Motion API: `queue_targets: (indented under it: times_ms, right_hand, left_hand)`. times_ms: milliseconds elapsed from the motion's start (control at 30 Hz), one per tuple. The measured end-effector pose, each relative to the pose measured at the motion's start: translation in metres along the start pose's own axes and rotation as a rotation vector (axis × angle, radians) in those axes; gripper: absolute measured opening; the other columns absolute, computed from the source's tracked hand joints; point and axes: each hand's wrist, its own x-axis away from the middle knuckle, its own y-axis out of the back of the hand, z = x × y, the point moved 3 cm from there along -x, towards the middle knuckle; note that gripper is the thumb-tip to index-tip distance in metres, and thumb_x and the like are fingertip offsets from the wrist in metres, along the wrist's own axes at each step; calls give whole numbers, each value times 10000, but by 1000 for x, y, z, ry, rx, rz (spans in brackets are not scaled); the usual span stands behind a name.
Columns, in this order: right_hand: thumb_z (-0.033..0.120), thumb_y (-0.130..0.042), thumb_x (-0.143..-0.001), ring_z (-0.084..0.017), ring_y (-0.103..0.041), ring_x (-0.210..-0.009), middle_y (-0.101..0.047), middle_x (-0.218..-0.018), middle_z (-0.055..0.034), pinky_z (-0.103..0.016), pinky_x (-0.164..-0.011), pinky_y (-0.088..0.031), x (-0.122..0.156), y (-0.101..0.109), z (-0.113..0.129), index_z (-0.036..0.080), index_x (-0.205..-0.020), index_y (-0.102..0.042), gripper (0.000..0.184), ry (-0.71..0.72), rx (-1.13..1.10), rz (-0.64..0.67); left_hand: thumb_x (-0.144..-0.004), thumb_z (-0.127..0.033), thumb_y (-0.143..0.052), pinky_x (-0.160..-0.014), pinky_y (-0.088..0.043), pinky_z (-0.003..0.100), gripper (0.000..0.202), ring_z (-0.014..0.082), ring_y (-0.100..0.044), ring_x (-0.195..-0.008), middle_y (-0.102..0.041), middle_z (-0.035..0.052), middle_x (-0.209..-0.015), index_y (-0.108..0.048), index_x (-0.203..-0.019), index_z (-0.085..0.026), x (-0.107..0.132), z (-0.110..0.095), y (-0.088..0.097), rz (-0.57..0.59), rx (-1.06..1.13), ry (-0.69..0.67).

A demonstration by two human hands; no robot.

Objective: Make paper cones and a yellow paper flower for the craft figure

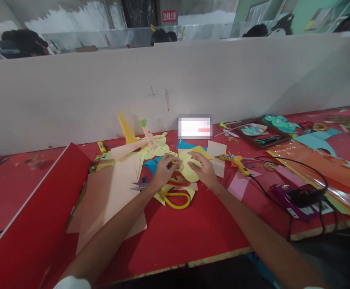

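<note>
A pale yellow paper cutout [189,169] with a rounded edge is between my two hands, over the middle of the red table. My right hand [203,167] grips it from the right, thumb and fingers bent onto it. At its left edge my left hand [166,169] has its fingers curled in a pinch; what sits in the fingertips is too small to make out. Scissors [177,200] with yellow and orange handles lie just below the hands, their blades partly under my left wrist. Blue paper [153,165] and yellow scraps surround them.
A yellow glue gun [236,162] with a black cord lies right of my hands. Peach paper sheets [111,200] are stacked at left, beside a red divider [39,200]. Paper cones [126,128] stand behind. A tray [263,134] and orange sheets [319,160] are at right.
</note>
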Motion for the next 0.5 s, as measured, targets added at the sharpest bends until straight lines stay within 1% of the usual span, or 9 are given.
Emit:
queue_targets:
  times_ms: [100, 167, 267, 367, 500]
  right_hand:
    - [531, -677, -945, -292, -676, -1103, -721, -1288, -94, -447, -1007, -535, 2, -3, 2, 280, -1282, -687, 420, 5, -8, 34]
    - [522, -652, -968, -290, -663, -1182, -699, -1344, -97, -436, -1051, -526, 5, -6, 4, 284, -1315, -674, 422, 32, -42, 70]
    - [508, -606, -1004, -278, -622, -1303, -665, -1406, -98, -425, -1113, -503, 8, -9, 7, 283, -1371, -643, 431, 73, -81, 106]
    - [489, -592, -1018, -267, -645, -1282, -662, -1409, -107, -424, -1101, -517, 8, -9, 5, 276, -1413, -614, 449, 85, -72, 118]
    - [467, -566, -1035, -269, -655, -1277, -682, -1392, -108, -425, -1101, -518, 6, -8, 2, 280, -1388, -640, 407, 112, 6, 143]
  left_hand:
    - [-933, -424, -703, -725, -465, 296, 228, 149, -536, -758, -616, 33, -958, -680, -992, -205, 0, -3, -1, 11, 24, 22]
    - [-916, -461, -722, -710, -468, 288, 270, 148, -546, -757, -616, 31, -949, -669, -966, -202, 0, -4, -2, 52, 31, 8]
    - [-945, -482, -685, -721, -482, 292, 290, 160, -584, -785, -633, 40, -937, -676, -926, -193, 0, -5, -3, 82, -1, -20]
    - [-979, -482, -640, -740, -497, 301, 303, 174, -616, -808, -674, 55, -937, -699, -950, -186, -1, -3, -2, 74, -67, -23]
    - [-991, -422, -631, -764, -521, 305, 247, 181, -646, -829, -709, 62, -951, -714, -971, -191, 0, 1, -4, 91, -142, -43]
